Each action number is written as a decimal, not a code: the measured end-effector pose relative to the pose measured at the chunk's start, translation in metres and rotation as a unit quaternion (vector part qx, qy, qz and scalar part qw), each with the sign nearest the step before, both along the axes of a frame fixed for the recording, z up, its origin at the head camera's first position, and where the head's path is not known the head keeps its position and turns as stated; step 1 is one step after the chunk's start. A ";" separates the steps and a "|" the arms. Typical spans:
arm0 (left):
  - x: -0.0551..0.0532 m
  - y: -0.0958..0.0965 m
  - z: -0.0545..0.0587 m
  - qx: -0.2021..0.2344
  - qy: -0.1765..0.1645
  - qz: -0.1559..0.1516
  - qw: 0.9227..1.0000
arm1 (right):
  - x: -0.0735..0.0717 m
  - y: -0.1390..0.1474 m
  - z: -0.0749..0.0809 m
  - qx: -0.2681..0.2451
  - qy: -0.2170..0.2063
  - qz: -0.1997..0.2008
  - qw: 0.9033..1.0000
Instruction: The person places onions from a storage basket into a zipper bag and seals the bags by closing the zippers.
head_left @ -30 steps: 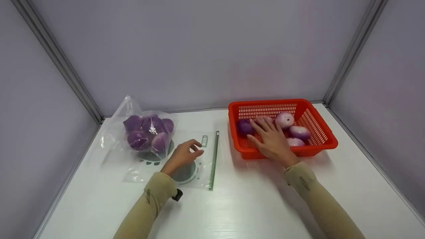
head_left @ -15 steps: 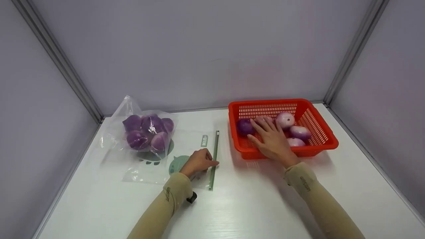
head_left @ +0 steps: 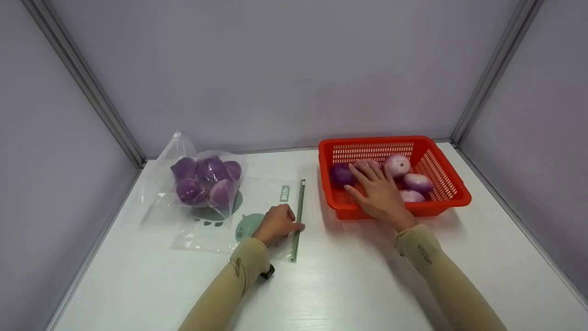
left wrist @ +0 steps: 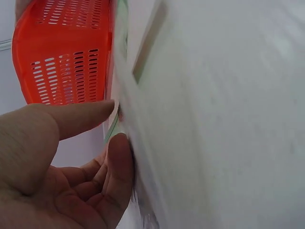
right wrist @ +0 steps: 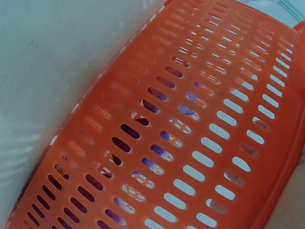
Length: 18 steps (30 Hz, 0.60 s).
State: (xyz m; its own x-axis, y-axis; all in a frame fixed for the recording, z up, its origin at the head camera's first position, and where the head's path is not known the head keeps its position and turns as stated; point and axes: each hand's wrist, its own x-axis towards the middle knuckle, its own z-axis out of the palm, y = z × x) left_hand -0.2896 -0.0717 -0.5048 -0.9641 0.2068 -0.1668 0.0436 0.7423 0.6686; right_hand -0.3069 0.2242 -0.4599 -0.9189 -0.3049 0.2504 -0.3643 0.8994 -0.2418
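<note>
A clear zip bag (head_left: 257,202) lies flat on the white table, its far end bulging with several purple onions (head_left: 204,180). My left hand (head_left: 294,225) pinches the bag's edge beside the green zip strip (head_left: 299,207). In the left wrist view the thumb (left wrist: 81,117) and a finger (left wrist: 119,160) meet on that edge. My right hand (head_left: 363,179) lies flat inside the red basket (head_left: 390,140), with straight fingers resting on the onions there. A dark purple onion (head_left: 339,174) sits left of the hand and pale pink ones (head_left: 398,165) right of it.
Grey walls close the table at the back and on both sides. The basket's slotted wall (right wrist: 190,133) fills the right wrist view, purple onions showing through the holes. The same basket (left wrist: 62,52) stands just beyond the left hand. Bare white tabletop (head_left: 330,285) lies in front.
My left hand slid right from the middle of the bag to the zip strip and took hold of the edge. The right hand has stayed on the onions.
</note>
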 end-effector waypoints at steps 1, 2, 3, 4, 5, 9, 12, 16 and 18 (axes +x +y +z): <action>0.000 0.000 -0.001 0.001 0.000 0.001 1.000 | 0.000 0.000 0.000 0.000 0.001 0.001 1.000; 0.000 0.000 -0.001 0.001 -0.001 0.003 1.000 | 0.000 0.000 0.000 -0.001 0.003 0.002 1.000; -0.001 0.001 -0.001 -0.002 0.001 0.002 1.000 | 0.000 0.000 0.001 -0.001 0.005 0.003 1.000; -0.001 0.001 -0.001 -0.005 0.003 0.002 1.000 | 0.000 0.000 0.001 -0.001 0.004 0.003 1.000; -0.001 0.001 -0.001 -0.009 0.005 0.001 1.000 | -0.001 0.000 0.001 -0.001 0.003 0.003 1.000; -0.004 0.004 -0.002 -0.028 0.012 -0.001 1.000 | -0.001 0.001 0.002 0.004 -0.001 0.001 1.000; -0.005 0.006 -0.004 -0.039 0.014 -0.004 0.999 | -0.001 0.002 0.002 0.006 -0.001 0.000 1.000; -0.006 0.009 -0.005 -0.048 0.019 -0.005 0.999 | -0.001 0.003 0.001 0.005 0.001 0.002 1.000; -0.006 0.009 -0.005 -0.052 0.021 -0.006 0.998 | -0.001 0.004 0.001 0.005 0.000 0.002 1.000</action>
